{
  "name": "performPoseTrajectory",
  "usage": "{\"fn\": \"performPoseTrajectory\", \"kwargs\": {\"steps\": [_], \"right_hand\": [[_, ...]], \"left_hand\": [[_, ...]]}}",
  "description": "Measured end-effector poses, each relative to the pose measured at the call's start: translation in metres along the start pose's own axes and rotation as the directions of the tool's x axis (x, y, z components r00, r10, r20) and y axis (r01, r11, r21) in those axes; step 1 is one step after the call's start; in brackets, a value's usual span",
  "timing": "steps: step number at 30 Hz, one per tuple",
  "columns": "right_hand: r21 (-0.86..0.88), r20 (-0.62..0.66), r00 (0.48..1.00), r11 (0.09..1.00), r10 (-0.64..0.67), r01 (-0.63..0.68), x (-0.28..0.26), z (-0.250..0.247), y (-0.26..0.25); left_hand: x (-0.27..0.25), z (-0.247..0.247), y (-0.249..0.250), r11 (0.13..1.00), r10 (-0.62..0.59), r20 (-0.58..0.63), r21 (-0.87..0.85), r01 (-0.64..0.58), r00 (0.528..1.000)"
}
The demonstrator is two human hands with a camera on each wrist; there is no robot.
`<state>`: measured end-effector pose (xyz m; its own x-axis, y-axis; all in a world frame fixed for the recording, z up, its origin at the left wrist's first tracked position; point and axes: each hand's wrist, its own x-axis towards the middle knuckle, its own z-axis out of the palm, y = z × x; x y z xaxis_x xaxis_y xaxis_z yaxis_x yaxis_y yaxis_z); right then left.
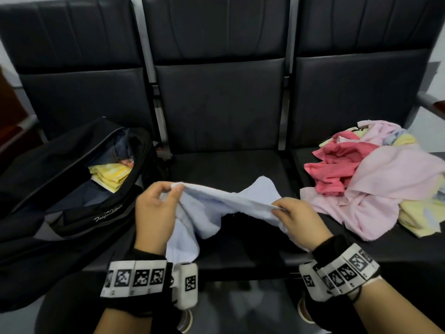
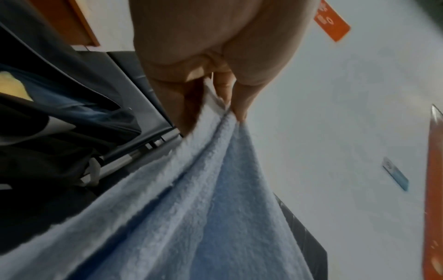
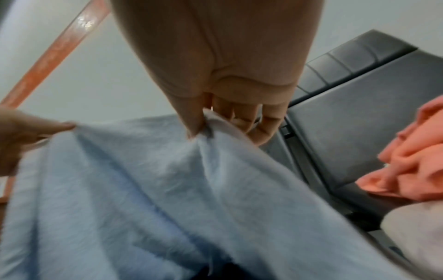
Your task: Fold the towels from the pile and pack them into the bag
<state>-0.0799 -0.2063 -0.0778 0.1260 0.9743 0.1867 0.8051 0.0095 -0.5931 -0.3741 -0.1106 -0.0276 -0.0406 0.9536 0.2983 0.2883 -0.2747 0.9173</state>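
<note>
A light blue towel (image 1: 216, 203) hangs stretched between both hands above the middle seat. My left hand (image 1: 156, 208) pinches its left edge, seen close up in the left wrist view (image 2: 225, 108). My right hand (image 1: 296, 218) pinches the right edge between thumb and fingers (image 3: 199, 128). The rest of the blue towel (image 3: 143, 189) droops down in loose folds. The open black bag (image 1: 72, 179) lies on the left seat with folded yellow towels (image 1: 110, 175) inside. The pile of pink, red and yellow towels (image 1: 375, 179) lies on the right seat.
A row of three dark padded seats (image 1: 221, 116) with metal dividers runs across the view. The middle seat cushion (image 1: 228, 169) lies bare behind the towel. A red towel (image 3: 412, 157) shows at the right in the right wrist view. The floor is below my wrists.
</note>
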Motion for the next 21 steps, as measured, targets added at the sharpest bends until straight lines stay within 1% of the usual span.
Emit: {"fn": "performPoseTrajectory", "kwargs": {"steps": [5,8,10,14,16,18,21], "right_hand": [[0.087,-0.091,0.995,0.995,0.052,-0.044,0.003,-0.018,0.012],[0.214,-0.143,0.984,0.974,0.108,-0.076,0.005,-0.022,0.013],[0.268,-0.160,0.977,0.959,0.138,-0.092,0.007,-0.024,0.013],[0.260,-0.194,0.966,0.958,0.173,-0.119,0.010,-0.030,0.013],[0.276,-0.199,0.965,0.954,0.173,-0.114,0.010,-0.033,0.010],[0.342,-0.167,0.975,0.936,0.149,-0.085,0.009,-0.036,0.001],[0.519,-0.137,0.987,0.855,0.087,-0.004,0.011,-0.044,-0.027]], "left_hand": [[0.010,-0.022,-0.009,0.999,-0.049,-0.138,-0.024,0.046,0.989],[0.017,-0.027,-0.013,0.998,-0.066,-0.219,-0.015,0.064,0.974],[0.022,-0.030,-0.014,0.997,-0.073,-0.272,-0.022,0.070,0.960],[0.035,-0.037,-0.009,0.996,-0.083,-0.348,-0.022,0.081,0.934],[0.039,-0.036,-0.004,0.998,-0.068,-0.349,-0.008,0.069,0.935],[0.041,-0.028,0.004,0.999,-0.035,-0.320,0.015,0.042,0.947],[0.038,-0.003,0.022,0.998,0.025,-0.251,0.056,-0.011,0.968]]}}
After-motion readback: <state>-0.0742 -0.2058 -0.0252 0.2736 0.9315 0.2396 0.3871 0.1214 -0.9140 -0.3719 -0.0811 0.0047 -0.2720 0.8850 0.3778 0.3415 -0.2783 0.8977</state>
